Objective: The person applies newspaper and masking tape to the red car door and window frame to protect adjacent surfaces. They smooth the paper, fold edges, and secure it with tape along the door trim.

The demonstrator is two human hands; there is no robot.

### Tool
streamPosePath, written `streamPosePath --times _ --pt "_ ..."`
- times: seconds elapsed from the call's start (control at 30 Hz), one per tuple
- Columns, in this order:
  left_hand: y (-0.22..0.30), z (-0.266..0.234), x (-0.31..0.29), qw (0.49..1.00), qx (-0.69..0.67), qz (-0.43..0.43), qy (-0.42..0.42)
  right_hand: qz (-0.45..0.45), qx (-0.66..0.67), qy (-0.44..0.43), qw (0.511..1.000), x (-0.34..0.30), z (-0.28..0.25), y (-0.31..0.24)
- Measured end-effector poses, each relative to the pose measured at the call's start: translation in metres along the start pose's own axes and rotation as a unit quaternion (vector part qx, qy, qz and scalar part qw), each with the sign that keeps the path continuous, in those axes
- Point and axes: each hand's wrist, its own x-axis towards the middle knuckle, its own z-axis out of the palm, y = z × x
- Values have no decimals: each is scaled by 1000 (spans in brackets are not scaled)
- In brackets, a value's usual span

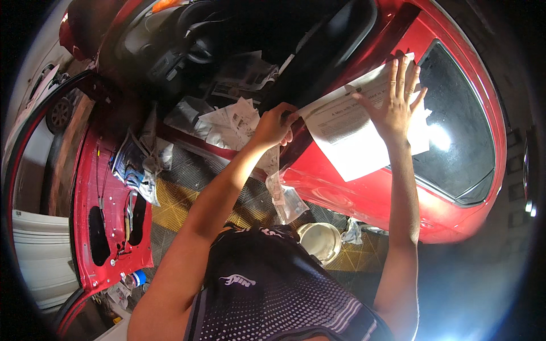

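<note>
Printed sheet flat against red bodywork, right palm on it

The right hand [395,108] is spread, fingers apart, pressing on the printed sheet [341,133], which lies across the red car body [327,187] behind the door opening and partly overlaps the side window [458,131]. The left hand [276,126] is curled at the sheet's near-left corner; whether it pinches the paper cannot be determined.

Loose papers [230,122] crowd the sill beside the left hand. To the left stands an open red door [105,221], its inner face exposed, with crumpled newspaper [133,170] hanging on it.

The sheet bears a bold heading above finer lines, the latter illegible and partly covered by the right hand. The dark shirt [267,290] carries a pale emblem.

A whitish bucket [320,241] stands on the grey-and-yellow floor [179,199]; its contents are unclear.
</note>
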Motion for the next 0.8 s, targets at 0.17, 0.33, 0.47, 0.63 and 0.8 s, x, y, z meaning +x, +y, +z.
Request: streamPosePath --times 0.17,0.33,0.47,0.63,0.8 --pt "-5 0 4 1000 -13 15 -6 10 -10 -19 1000 -2 -1 3" --pt "0 3 13 999 -26 1 -19 0 -6 -7 1000 -3 1 4" --pt "-4 2 17 1000 -2 18 -11 -1 0 -9 1000 -3 3 1" --pt "5 10 24 1000 2 1 4 1 4 -5 1000 -2 3 6" --pt "13 29 20 992 97 -6 85 18 14 -9 1000 -2 -2 0"
